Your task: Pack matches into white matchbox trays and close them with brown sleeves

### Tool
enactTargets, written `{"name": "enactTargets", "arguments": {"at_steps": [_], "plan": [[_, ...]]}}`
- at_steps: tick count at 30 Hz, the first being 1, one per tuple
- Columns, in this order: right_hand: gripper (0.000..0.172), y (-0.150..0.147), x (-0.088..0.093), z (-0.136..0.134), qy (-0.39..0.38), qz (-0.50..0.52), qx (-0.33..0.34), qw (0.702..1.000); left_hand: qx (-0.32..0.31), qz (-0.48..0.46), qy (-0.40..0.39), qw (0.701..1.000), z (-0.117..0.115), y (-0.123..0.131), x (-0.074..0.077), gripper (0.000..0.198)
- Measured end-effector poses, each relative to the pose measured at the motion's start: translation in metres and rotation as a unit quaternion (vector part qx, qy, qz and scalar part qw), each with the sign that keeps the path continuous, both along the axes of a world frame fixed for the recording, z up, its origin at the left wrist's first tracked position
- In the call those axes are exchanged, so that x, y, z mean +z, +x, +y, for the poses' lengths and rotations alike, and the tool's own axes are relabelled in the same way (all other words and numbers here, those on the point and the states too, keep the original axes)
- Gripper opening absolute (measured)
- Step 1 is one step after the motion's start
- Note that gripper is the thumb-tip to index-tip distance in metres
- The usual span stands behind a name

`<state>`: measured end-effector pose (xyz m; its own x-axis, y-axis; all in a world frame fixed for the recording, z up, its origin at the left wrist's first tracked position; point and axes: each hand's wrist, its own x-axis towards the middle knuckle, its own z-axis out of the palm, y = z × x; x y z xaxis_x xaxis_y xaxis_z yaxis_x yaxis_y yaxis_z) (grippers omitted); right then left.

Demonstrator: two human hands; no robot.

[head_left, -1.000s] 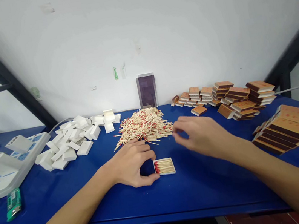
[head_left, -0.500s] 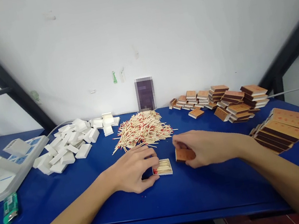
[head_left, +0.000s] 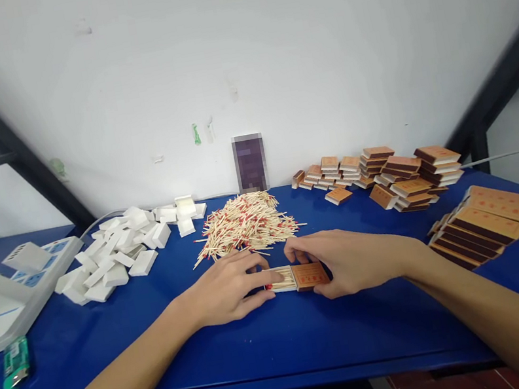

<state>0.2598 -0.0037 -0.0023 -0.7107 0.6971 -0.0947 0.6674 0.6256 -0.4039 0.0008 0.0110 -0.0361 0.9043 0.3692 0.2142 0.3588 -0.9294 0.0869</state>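
Between my hands, a white matchbox tray [head_left: 284, 288] filled with red-tipped matches meets the open end of a brown matchbox sleeve [head_left: 310, 277]. My left hand [head_left: 237, 286] grips the tray's left end, with a finger over the matches. From the right, my right hand [head_left: 333, 262] holds the sleeve between thumb and fingers. Whether the tray's edge is inside the sleeve or only against it, I cannot tell. Just behind lies a heap of loose matches [head_left: 247, 223].
White trays [head_left: 116, 275] are piled at the left, near a power strip [head_left: 32, 292] and a green lighter [head_left: 16, 365]. Brown sleeves [head_left: 408, 188] stand stacked at the back right, with another stack [head_left: 487, 219] nearer. A wall [head_left: 317, 65] rises behind the blue table [head_left: 267, 359].
My right hand has brought the sleeve left and turned its printed face up, against the tray. The tray and my left hand have shifted slightly away from me.
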Motion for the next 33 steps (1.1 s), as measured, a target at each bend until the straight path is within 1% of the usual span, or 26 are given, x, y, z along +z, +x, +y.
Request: {"name": "enactTargets", "arguments": {"at_steps": [4,13,20,26,33], "plan": [[0.031,0.0006,-0.0009,0.0013,0.003,-0.001,-0.004,1.0,-0.01,-0.016,0.005,1.0,0.0016,-0.0007,-0.0019,0.027],[0.028,0.0004,-0.0006,0.0012,0.007,-0.011,-0.016,1.0,-0.008,-0.038,-0.022,0.999,0.0019,-0.0019,-0.0029,0.028],[0.03,0.0009,-0.0009,0.002,0.001,0.004,-0.015,1.0,-0.007,-0.066,-0.021,0.998,0.0023,-0.0021,-0.0046,0.027],[0.029,0.0003,-0.0009,0.003,0.004,0.012,-0.011,1.0,-0.003,-0.09,-0.024,0.996,0.0025,-0.0018,-0.0032,0.028],[0.03,0.0009,-0.0003,0.0021,-0.001,0.012,-0.01,1.0,-0.002,-0.095,-0.016,0.995,0.0014,-0.0019,-0.0029,0.029]]}}
